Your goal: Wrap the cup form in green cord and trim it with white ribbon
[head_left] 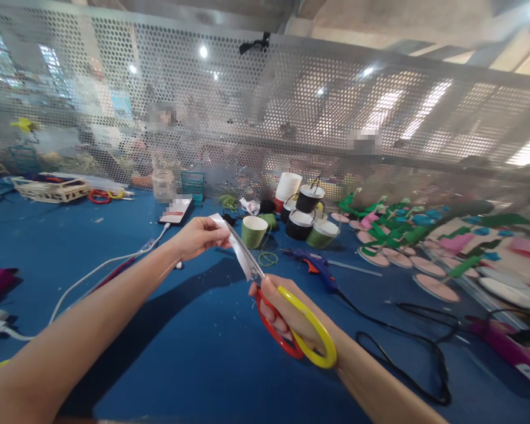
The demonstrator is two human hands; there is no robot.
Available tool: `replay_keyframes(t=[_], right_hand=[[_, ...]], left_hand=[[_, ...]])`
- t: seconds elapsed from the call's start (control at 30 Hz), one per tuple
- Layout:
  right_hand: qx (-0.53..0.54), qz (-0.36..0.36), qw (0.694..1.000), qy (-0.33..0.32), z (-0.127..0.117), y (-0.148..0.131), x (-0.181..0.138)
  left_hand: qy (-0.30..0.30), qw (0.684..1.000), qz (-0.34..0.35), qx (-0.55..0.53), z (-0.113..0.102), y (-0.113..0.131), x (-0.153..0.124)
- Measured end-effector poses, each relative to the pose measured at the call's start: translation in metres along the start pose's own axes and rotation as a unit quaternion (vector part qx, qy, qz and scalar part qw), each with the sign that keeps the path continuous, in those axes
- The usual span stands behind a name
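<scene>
My left hand (205, 237) pinches a narrow white strip of paper (239, 254) near its upper end, above the blue table. Scissors (308, 330) with one red and one yellow handle are in my right hand (282, 303), its fingers wrapped round them. The blades lie along the strip and point toward my left hand; whether they are cutting into it I cannot tell. Just beyond the blades stands a green paper cup (254, 232) with green yarn (268, 257) beside it.
A blue glue gun (313, 265) with a black cord lies to the right. Behind it are small cup buckets (299, 224) and stacked white cups (288, 188). Green craft flowers on pink discs (428, 266) crowd the right side. A phone (176, 209) on a white cable lies left; a perforated metal screen (229, 106) closes the back.
</scene>
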State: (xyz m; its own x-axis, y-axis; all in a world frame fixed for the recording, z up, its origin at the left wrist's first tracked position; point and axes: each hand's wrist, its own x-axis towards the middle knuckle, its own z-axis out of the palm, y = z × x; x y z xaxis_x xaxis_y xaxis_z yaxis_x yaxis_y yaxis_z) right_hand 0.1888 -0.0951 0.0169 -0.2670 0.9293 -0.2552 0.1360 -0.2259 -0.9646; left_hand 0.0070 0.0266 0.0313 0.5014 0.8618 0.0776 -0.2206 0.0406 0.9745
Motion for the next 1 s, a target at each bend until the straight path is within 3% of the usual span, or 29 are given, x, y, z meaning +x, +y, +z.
replay_keyframes(t=[0.27, 1.0], right_hand=[[-0.037, -0.024, 0.999, 0.010, -0.002, 0.004, 0.003], [0.029, -0.009, 1.000, 0.000, 0.000, 0.000, 0.001]], left_hand=[[-0.006, 1.000, -0.002, 0.007, 0.001, 0.000, 0.000], [-0.008, 0.999, 0.022, -0.039, 0.009, 0.000, -0.002]])
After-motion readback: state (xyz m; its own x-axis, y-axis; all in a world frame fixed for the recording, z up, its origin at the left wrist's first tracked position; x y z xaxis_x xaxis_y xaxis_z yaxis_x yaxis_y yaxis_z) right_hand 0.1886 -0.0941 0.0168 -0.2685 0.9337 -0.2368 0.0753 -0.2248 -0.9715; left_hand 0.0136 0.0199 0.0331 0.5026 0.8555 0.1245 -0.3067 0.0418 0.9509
